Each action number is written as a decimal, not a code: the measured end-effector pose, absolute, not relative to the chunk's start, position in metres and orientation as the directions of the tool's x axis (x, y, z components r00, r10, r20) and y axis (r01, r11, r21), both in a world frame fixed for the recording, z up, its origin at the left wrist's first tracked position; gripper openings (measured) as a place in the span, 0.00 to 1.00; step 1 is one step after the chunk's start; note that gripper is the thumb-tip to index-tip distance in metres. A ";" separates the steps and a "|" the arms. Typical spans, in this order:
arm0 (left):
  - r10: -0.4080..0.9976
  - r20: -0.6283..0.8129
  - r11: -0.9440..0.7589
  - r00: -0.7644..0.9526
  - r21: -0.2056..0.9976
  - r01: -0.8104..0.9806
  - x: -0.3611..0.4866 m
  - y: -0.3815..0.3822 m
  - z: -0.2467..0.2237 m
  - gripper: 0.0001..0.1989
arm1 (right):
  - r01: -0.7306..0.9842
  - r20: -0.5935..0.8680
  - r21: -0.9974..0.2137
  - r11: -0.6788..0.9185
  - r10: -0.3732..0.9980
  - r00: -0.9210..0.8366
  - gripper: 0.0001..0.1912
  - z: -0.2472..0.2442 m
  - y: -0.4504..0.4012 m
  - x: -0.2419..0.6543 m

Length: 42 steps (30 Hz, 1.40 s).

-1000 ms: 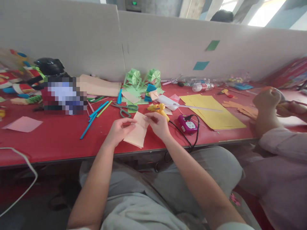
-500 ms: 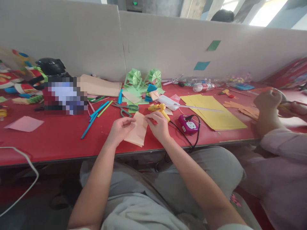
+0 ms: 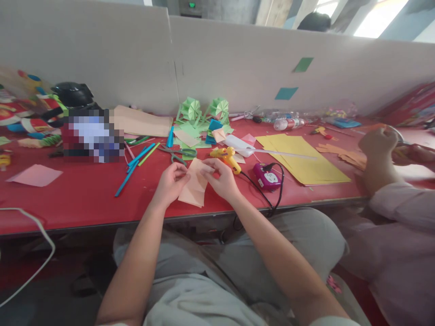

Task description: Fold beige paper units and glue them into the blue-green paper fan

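Observation:
Between my hands is a folded sheet of peach paper (image 3: 193, 190), creased across and held just above the table's front part. My left hand (image 3: 171, 183) pinches its left edge. At its upper right edge, the thumb and fingers of my right hand (image 3: 220, 179) are closed on the paper. Just beyond my right hand lies a yellow hot glue gun (image 3: 231, 158) with a clear glue stick in its back. Scissors (image 3: 178, 154) with dark handles rest behind my left hand.
Blue paper strips (image 3: 134, 167) lie to the left, near a pink sheet (image 3: 36, 175). Right of me are a purple power socket (image 3: 267, 176) with a black cord and yellow sheets (image 3: 306, 158). Green paper models (image 3: 190, 111) stand at the back. A co-worker's hands (image 3: 380, 147) work at far right.
My right hand has shifted slightly left over the paper's upper part. The paper's edge and crease have moved a little with it. My left hand stays nearly in place.

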<state>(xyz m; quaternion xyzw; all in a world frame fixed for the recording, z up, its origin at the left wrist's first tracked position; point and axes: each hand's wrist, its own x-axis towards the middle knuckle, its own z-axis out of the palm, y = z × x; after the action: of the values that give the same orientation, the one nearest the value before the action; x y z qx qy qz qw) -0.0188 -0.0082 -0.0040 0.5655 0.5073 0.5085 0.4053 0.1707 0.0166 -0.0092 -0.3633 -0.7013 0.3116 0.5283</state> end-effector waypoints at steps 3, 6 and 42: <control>0.988 0.144 -0.137 -0.051 0.984 0.112 -0.018 -0.008 -0.004 0.14 | 0.115 0.495 -0.842 0.527 0.840 -0.223 0.17 -0.006 0.013 0.169; 0.993 0.108 -0.105 -0.041 0.992 0.075 -0.017 -0.010 0.000 0.17 | 0.142 0.508 -0.821 0.553 0.821 -0.261 0.16 -0.005 0.009 0.168; 0.984 0.153 -0.173 -0.087 0.936 -0.308 -0.016 -0.010 0.007 0.17 | 0.082 0.507 -0.841 0.535 0.831 -0.230 0.12 -0.008 0.012 0.164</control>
<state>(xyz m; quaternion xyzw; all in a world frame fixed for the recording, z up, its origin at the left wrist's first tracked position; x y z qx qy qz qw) -0.0158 -0.0098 0.0069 0.4380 0.3860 0.6282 0.5144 0.1645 0.0116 -0.0075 -0.3263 -0.6993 0.3548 0.5278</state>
